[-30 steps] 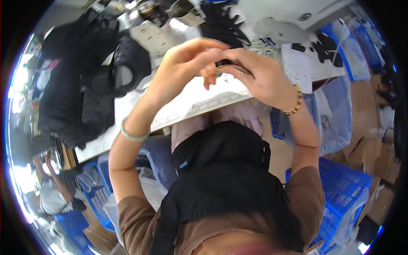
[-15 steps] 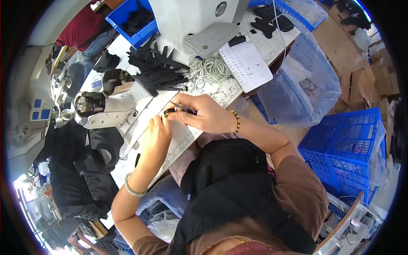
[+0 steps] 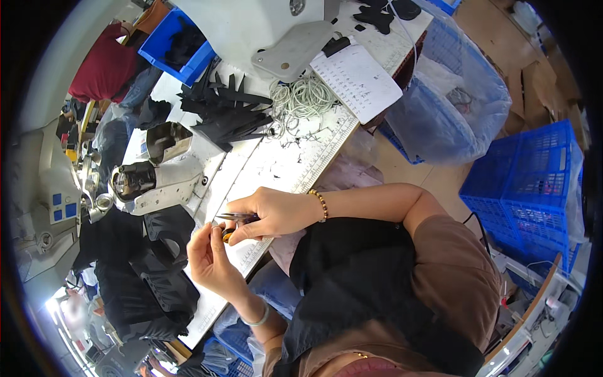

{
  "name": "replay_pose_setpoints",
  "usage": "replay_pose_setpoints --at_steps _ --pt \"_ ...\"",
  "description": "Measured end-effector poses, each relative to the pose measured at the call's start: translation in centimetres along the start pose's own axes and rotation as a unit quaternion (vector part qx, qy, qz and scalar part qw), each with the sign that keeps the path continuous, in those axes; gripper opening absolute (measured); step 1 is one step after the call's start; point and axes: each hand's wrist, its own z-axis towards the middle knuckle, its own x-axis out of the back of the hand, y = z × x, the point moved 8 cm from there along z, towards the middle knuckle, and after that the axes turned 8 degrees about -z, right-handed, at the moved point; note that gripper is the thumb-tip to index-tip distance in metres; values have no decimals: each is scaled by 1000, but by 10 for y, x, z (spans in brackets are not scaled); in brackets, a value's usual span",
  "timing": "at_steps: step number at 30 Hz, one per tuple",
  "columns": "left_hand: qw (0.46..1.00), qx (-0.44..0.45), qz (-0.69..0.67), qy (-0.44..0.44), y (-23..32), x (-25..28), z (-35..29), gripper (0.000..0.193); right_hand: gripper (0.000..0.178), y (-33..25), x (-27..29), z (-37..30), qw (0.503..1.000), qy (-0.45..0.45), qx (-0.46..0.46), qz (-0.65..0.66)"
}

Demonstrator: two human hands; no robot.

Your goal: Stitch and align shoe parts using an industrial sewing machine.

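My right hand (image 3: 276, 213) is closed around a pair of thread snips (image 3: 239, 217), whose dark, pointed metal blades stick out to the left past its fingers. Just below the blades, a small black-and-yellow round piece (image 3: 227, 235) shows between my right thumb and the fingertips of my left hand (image 3: 213, 261). My left fingers are bent, with thumb and fingertip pinched together at that piece. Its exact kind is too small to make out. Both hands are over the front edge of the white worktable (image 3: 276, 164).
Black fabric strips (image 3: 229, 113) and a bundle of pale cord loops (image 3: 303, 99) lie beyond my hands, beside a written sheet (image 3: 358, 81). A sewing machine (image 3: 157, 182) stands left, near black cut pieces (image 3: 163, 251). Blue crates (image 3: 521, 188) stand at right.
Both hands have come down and left in the picture, toward me, still close together. The snips' blades show more plainly now. The view has shifted a little.
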Motion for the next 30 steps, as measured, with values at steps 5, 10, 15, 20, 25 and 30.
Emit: replay_pose_setpoints --at_steps 5,10,15,20,25,30 --pt "999 27 1 -27 -6 -7 -6 30 25 -1 6 -5 1000 15 5 -9" --pt "995 -18 53 -83 3 -12 -3 37 21 2 12 5 997 42 -56 39" --pt "996 54 -62 -43 -17 -18 5 34 20 16 16 15 982 72 -120 124" --pt "904 195 -377 42 -59 -15 -3 33 23 10 6 20 984 54 -125 112" --pt "873 245 -417 64 -64 -21 -10 33 24 17 4 17 987 16 -123 100" --pt "863 243 -440 60 -67 -24 -11 30 23 17 11 16 989 5 -134 66"
